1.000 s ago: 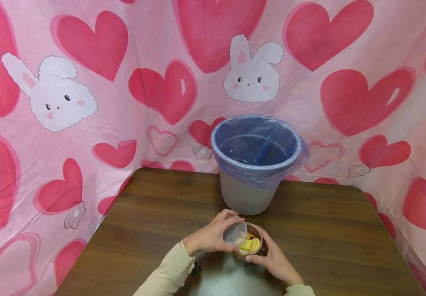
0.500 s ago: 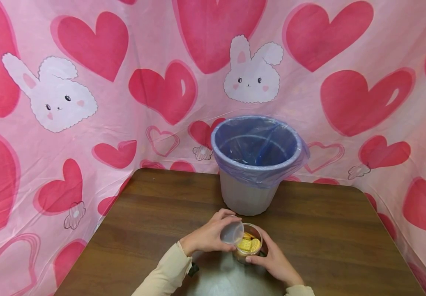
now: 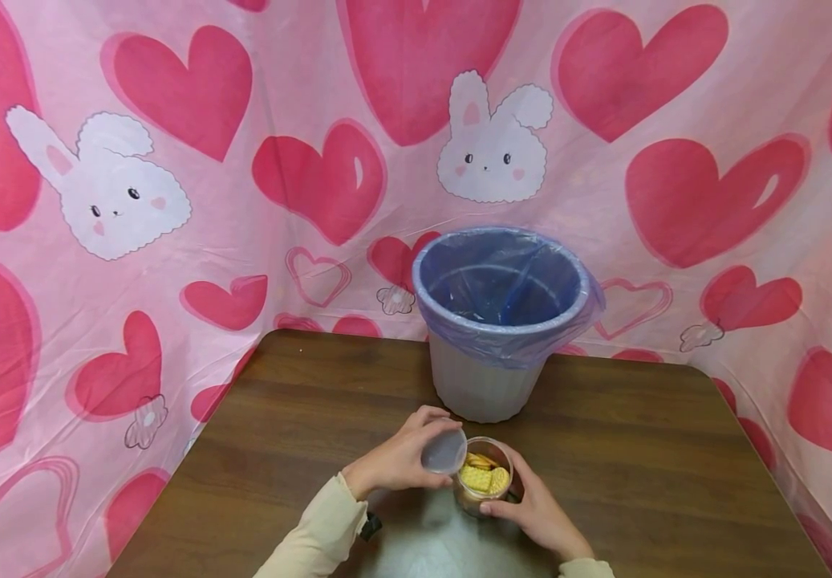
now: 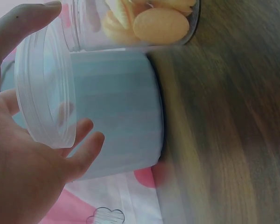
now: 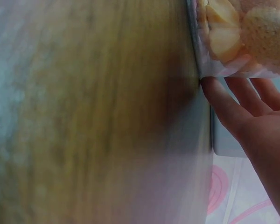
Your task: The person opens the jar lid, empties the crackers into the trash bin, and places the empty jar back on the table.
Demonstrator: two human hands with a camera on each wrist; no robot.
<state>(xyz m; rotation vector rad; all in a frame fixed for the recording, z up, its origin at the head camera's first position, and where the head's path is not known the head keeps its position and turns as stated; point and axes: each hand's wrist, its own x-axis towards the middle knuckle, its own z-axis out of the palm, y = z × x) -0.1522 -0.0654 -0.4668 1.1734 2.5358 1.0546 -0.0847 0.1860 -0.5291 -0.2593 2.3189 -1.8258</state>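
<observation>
A clear plastic jar (image 3: 470, 502) of yellow crackers (image 3: 477, 479) stands on the table with its mouth uncovered. My right hand (image 3: 537, 512) grips it from the right, thumb at the near side and fingers round the far side. In the right wrist view the fingers (image 5: 228, 109) lie against the jar's wall. Just left of the jar, my left hand (image 3: 395, 457) holds a translucent round lid (image 3: 444, 452), tilted up on its edge. The left wrist view shows the lid (image 4: 46, 88) between thumb and fingers, its rim close to the jar's mouth.
Behind the hands stands a pale bin (image 3: 484, 385) with a blue liner (image 3: 502, 345) folded over its rim. The brown wooden table (image 3: 329, 385) reaches back to a pink cloth backdrop (image 3: 401, 193) printed with hearts and rabbits.
My left hand has moved slightly left with the lid, off the jar's mouth, so more of the crackers shows. The right hand and the jar have stayed almost in place.
</observation>
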